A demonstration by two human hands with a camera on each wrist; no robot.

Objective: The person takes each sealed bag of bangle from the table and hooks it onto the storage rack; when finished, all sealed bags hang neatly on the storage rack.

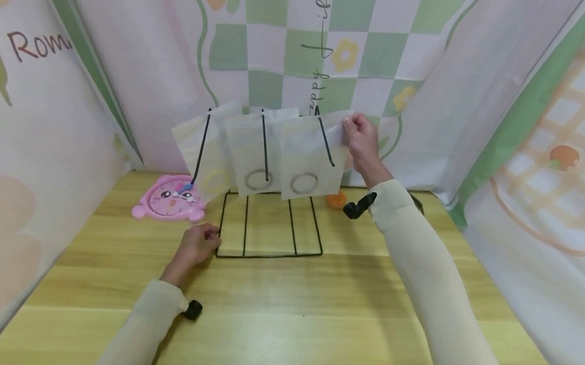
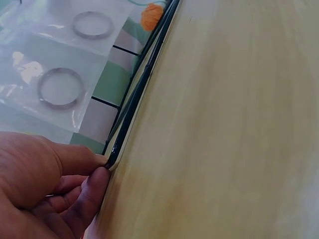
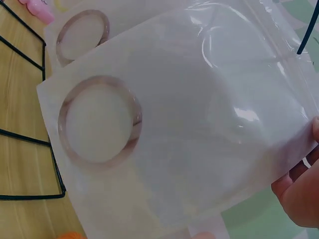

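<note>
A black wire display rack (image 1: 269,256) stands on the table, three prongs jutting forward from its top. On each prong hangs a clear zip bag with a ring-shaped bangle inside. My right hand (image 1: 363,139) pinches the upper right corner of the rightmost bag (image 1: 313,151); the bangle (image 3: 134,142) in it is brownish and translucent. Beside it hang the middle bag (image 1: 245,154), with a similar bangle, and the left bag (image 1: 190,138), with a yellowish one. Low at the rack's front left corner, my left hand (image 1: 195,246) pinches the wire base between thumb and finger.
Left of the rack lies a pink clock (image 1: 168,199) with a cartoon face. An orange object (image 1: 337,200) sits behind the rack's right side. A patterned curtain (image 1: 287,53) closes off the back of the wooden table (image 1: 288,311).
</note>
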